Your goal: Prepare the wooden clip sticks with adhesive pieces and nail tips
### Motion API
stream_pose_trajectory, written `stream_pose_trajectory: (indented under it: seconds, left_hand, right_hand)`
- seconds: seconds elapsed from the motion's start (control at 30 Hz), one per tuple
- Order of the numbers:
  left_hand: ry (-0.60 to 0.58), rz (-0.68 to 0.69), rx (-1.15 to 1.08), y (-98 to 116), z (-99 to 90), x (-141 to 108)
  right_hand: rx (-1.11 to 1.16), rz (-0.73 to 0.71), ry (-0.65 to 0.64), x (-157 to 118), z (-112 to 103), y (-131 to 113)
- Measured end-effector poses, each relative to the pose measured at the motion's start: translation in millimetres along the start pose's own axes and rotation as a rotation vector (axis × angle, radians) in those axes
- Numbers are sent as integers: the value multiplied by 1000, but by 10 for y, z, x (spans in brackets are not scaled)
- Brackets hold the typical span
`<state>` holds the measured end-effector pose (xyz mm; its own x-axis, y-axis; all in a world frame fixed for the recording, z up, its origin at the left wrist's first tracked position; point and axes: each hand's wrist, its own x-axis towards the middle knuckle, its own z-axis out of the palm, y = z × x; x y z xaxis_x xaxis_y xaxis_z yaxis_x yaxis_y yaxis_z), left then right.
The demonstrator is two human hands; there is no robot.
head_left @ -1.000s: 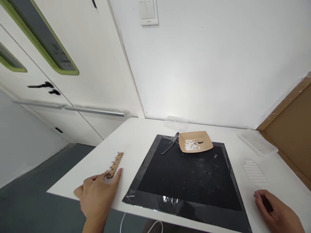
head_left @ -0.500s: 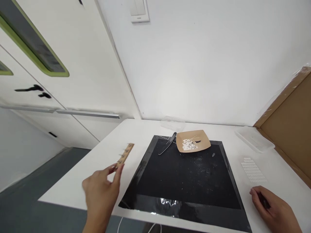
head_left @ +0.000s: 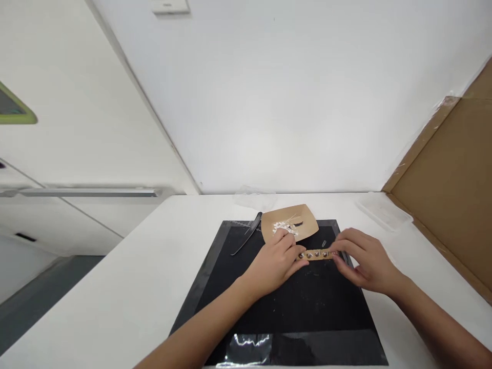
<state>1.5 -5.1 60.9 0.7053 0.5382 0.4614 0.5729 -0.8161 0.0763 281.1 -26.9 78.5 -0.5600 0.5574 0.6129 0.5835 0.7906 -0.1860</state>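
A narrow tan strip [head_left: 313,254] with several round dark spots in a row lies low over the black mat [head_left: 284,307]. Its left end is pinched by my left hand [head_left: 279,259], thumb below and fingers above. At the other end, the thumb and fingertips of my right hand [head_left: 363,261] close on the strip. Just behind my left hand is a brown paper tray [head_left: 307,218] holding small white pieces [head_left: 284,225] and a dark sliver [head_left: 299,224]. A small clear piece [head_left: 324,243] rests on the mat behind the strip.
Left of the tray lies a slim black curved tool [head_left: 251,230]. Clear plastic trays stand at the back [head_left: 255,197] and back right [head_left: 384,211] of the white table [head_left: 134,287]. A wall rises behind, and a brown cardboard panel [head_left: 449,189] borders the right side.
My left hand has brought the strip from the left side of the table to the mat. My right hand has moved in from the right edge to the strip's far end. The view has shifted.
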Motion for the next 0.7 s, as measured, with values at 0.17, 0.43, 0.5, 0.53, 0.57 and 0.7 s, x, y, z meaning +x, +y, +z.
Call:
stream_pose_trajectory:
  seconds: [0.17,0.43,0.5,0.53,0.57,0.7]
  left_hand:
    - [-32,1,-74,-112,224,-36]
    - [-116,12,-96,-40,254,-142]
    - [-123,12,-64,-30,249,-158]
    - [-126,14,-46,-32,246,-168]
    - [-130,17,-29,-37,243,-178]
    - [-135,34,-1,-60,215,-202]
  right_hand:
    - [118,15,-61,2,321,138]
    - [213,74,-260,-140,511,226]
    - [258,75,-274,-138,538,224]
    - [271,76,-285,-137,551,219]
    - [276,79,-298,-137,564,211]
    - [291,94,-332,-150,597,185]
